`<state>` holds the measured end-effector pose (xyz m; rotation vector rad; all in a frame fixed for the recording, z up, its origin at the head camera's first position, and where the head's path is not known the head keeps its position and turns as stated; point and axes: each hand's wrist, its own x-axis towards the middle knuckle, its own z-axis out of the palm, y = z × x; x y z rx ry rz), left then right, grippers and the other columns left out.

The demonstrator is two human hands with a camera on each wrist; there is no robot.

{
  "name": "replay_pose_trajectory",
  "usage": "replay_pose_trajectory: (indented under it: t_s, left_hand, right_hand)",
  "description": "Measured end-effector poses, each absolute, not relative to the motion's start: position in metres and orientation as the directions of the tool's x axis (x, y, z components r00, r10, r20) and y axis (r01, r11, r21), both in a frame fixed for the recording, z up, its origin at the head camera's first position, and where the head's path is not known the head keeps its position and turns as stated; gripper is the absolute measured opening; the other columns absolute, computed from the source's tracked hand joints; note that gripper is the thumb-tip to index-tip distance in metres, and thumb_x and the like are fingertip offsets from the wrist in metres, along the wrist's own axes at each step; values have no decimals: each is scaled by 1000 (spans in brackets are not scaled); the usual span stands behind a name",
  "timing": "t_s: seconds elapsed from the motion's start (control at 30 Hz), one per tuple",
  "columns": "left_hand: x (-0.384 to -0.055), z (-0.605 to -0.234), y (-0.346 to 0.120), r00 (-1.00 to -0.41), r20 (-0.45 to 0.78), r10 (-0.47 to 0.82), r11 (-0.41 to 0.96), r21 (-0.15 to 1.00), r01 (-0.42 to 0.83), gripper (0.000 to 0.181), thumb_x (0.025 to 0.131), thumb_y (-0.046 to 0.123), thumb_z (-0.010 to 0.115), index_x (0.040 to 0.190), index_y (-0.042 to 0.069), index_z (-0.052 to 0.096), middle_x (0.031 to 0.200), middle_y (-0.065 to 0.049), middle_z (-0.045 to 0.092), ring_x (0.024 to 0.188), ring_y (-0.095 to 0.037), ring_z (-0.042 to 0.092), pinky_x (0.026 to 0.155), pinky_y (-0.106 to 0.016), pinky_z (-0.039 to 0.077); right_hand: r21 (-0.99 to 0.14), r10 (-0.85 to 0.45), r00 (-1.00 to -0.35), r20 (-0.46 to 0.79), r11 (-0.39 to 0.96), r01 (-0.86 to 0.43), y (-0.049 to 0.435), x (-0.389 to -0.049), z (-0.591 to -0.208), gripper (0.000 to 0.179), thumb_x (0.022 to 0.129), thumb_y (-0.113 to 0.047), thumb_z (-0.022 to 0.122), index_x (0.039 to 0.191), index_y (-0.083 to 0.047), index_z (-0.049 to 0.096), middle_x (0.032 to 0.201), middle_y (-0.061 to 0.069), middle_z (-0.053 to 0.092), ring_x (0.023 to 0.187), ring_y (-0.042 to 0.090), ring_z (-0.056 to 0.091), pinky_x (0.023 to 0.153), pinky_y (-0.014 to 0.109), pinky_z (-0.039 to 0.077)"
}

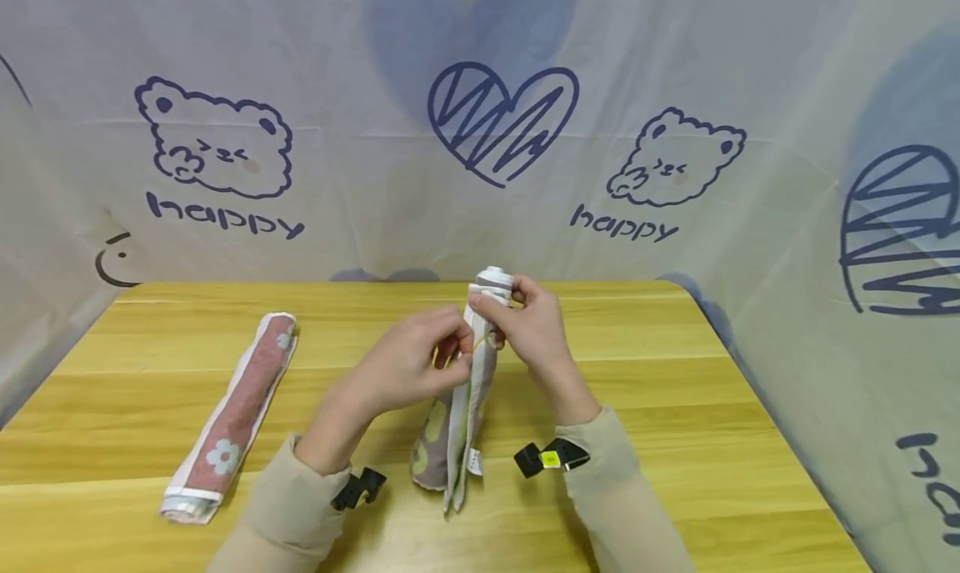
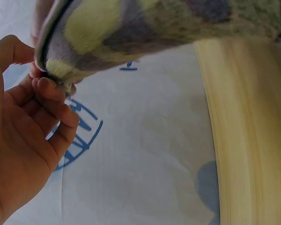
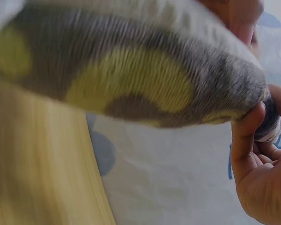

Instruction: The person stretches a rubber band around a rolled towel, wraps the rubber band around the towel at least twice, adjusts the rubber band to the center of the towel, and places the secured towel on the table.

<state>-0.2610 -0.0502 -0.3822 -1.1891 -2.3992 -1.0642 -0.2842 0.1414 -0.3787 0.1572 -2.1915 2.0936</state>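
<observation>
A rolled towel (image 1: 480, 381), grey-purple with yellow patches and white edges, is held upright and slightly tilted above the table, its lower end flaring open. My right hand (image 1: 536, 323) grips it near the narrow, tightly rolled top, thumb across the front. From the other side my left hand (image 1: 412, 352) pinches a thin yellow band (image 1: 483, 339) stretched across the towel just below the right thumb. In the left wrist view, the left fingertips (image 2: 49, 86) are right at the towel's narrowed part. A white label (image 1: 475, 462) hangs from the lower edge.
Another rolled towel (image 1: 236, 419), pink with pale blue flowers and white edges, lies on the left of the wooden table (image 1: 652, 364). Behind the table hangs a pale cloth (image 1: 360, 189) printed with bears and hearts. Black wrist cameras (image 1: 360, 490) sit on both sleeves.
</observation>
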Motion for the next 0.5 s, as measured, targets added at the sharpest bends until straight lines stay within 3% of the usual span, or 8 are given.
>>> replay_pose_trajectory:
  t_s: [0.13,0.27,0.5]
  left_hand:
    - [-258,-382,-47,-625,511,590,414,473,778,10,84,9,65,90,14,60,79,5,53,67,-7,49,57,-23,44]
    - [-257,-377,-52,-670,475,571,459,492,740,12,85,8,66,90,15,58,80,6,55,71,-10,53,61,-25,47]
    - [-260,-372,-70,-718,449,532,352,654,670,10,87,3,65,91,10,59,81,3,58,74,-18,56,65,-28,48]
  right_hand:
    - [-985,9,-987,158,64,-157,145,-284,-376,26,87,-12,83,102,0,65,93,7,65,49,6,51,45,20,44]
    - [-978,-92,-980,179,87,-187,146,-282,-374,29,89,-16,81,107,-1,64,95,9,65,51,8,52,47,21,45]
    - [-980,-357,-912,201,-64,-191,155,-282,-371,44,95,-11,68,134,1,53,118,13,63,68,13,57,55,23,48]
